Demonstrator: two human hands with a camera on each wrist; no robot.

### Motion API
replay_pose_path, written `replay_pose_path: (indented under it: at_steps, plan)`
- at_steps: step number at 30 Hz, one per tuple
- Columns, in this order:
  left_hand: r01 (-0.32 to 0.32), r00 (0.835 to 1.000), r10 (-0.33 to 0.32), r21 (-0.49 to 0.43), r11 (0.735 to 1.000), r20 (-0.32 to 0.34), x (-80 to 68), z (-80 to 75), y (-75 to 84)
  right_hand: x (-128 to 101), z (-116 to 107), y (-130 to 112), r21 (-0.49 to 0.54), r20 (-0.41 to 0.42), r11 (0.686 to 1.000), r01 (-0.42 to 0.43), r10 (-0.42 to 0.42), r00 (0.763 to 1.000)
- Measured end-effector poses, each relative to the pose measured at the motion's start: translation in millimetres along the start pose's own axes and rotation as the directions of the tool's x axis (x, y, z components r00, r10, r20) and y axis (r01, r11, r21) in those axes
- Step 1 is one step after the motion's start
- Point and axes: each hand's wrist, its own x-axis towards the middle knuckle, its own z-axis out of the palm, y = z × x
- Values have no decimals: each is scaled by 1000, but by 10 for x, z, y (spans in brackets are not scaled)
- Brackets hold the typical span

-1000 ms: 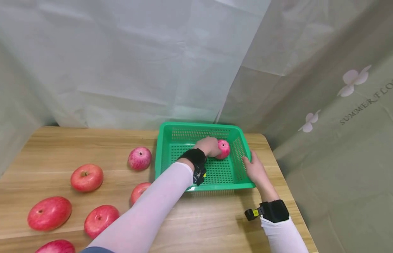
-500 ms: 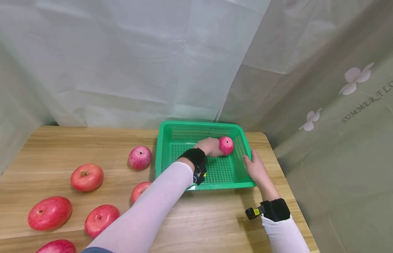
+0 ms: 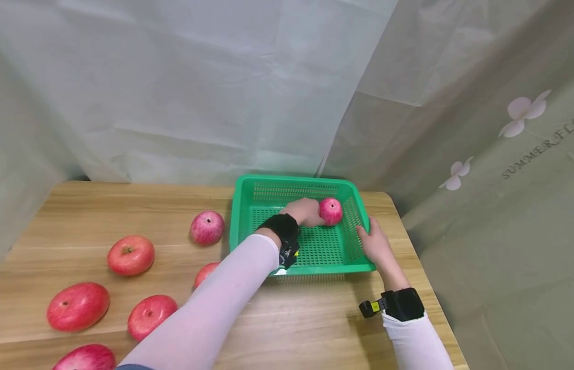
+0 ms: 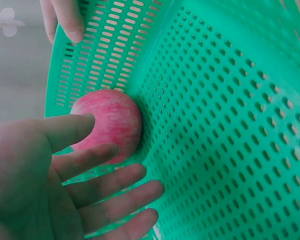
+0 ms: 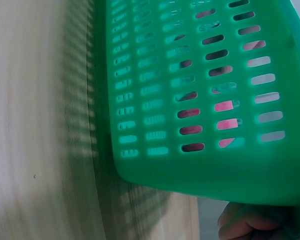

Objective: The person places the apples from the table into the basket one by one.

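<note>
A red apple [image 3: 330,211] sits in the back right part of a green plastic basket [image 3: 293,270]. My left hand [image 3: 304,211] reaches into the basket just left of this apple. In the left wrist view, the fingers [image 4: 115,186] are spread and loosely extended, with the thumb and forefinger overlapping the apple [image 4: 115,122]. My right hand [image 3: 375,244] grips the basket's right rim, thumb on the inner side. The right wrist view shows the slotted basket wall [image 5: 155,172] up close, with curled fingers [image 5: 245,222] at its edge.
Several more apples lie on the wooden table [image 3: 287,329] left of the basket, the nearest apple [image 3: 207,227] beside its left wall. Part of another apple [image 3: 205,272] is hidden behind the left forearm. Pale curtains [image 3: 199,92] hang behind and at the right.
The apple in the basket has shifted a little back and right, and the left hand's fingers have let go of it. The right hand keeps its hold on the rim.
</note>
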Motion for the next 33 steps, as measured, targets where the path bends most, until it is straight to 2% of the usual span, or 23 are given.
replay_pose_path:
  at_steps: [10,17,24,33]
  plan:
    - [-20,1000,20,-29,999,-8,-194,-183,-128,17,44,-28,-40,0,999,14,-14,1000]
    - [-103,995,103,24,994,1,-360,-273,-173,-4,21,-20,-113,-11,993,25,-27,1000]
    - [-233,972,233,2,972,-36,-586,-391,-266,-17,-24,-16,-125,-14,992,21,-23,1000]
    - [-320,943,324,59,946,-77,-898,-403,-378,-34,-92,6,-126,-28,992,11,-15,999]
